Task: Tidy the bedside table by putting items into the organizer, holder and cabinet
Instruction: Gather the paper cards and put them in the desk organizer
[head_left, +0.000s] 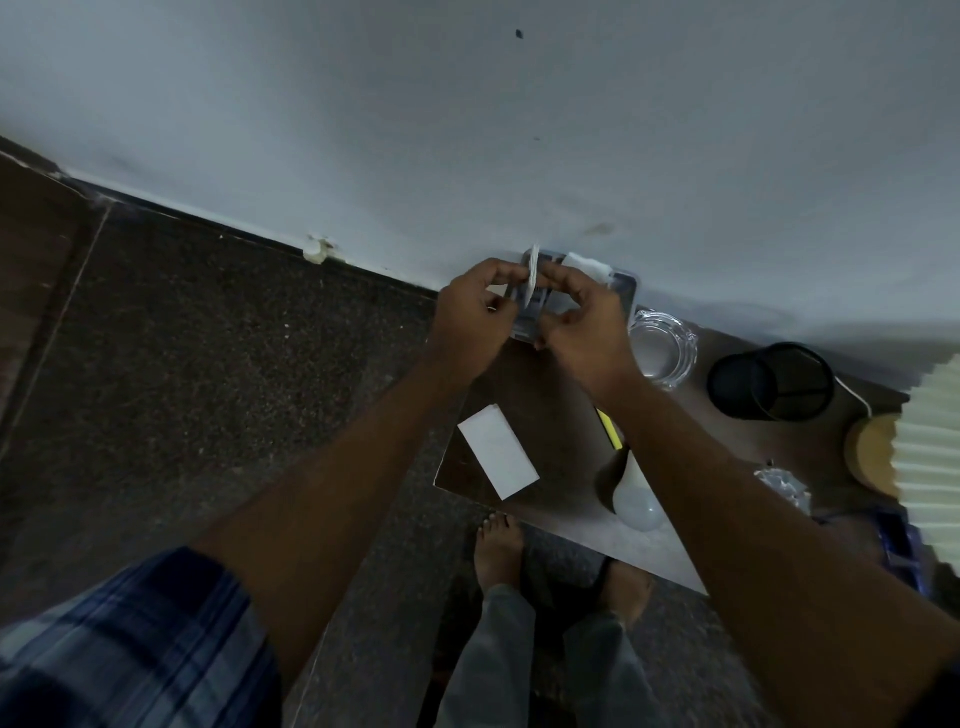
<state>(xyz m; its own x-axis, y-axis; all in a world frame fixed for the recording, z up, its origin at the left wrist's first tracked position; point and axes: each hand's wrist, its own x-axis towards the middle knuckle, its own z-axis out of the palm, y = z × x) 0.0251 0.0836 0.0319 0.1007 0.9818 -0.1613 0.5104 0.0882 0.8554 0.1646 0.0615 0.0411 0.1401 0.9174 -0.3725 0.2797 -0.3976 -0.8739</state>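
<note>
Both hands meet over the far left corner of the table (561, 431), at the wall. Between them is a thin white slip (533, 280), seen nearly edge-on. Its long axis runs from 12 to 6 o'clock in the picture, the top end leaning slightly toward 1. The left hand (470, 317) pinches it from the 9 o'clock side with curled fingertips, and the right hand (587, 322) pinches it from the 3 o'clock side. Blur hides exactly which fingers touch.

The slip is held above the grey organizer (623, 291), whose long axis lies along the wall. A crumpled white wad (584, 262) sits at the organizer's far edge.

From the hands:
- At 4 o'clock, just beside the organizer, is a glass ashtray (667, 348).
- Farther along the same line stands a black mesh holder (774, 382), upright.
- At 6 o'clock lies a white box (497, 451), its long axis running from 11 to 5.
- At 5 o'clock a yellow marker (609, 428) shows beside the right forearm.
- Beyond the marker is a bulb (636, 499), its round end toward 6.

A lamp (872, 454) stands at the right edge.
</note>
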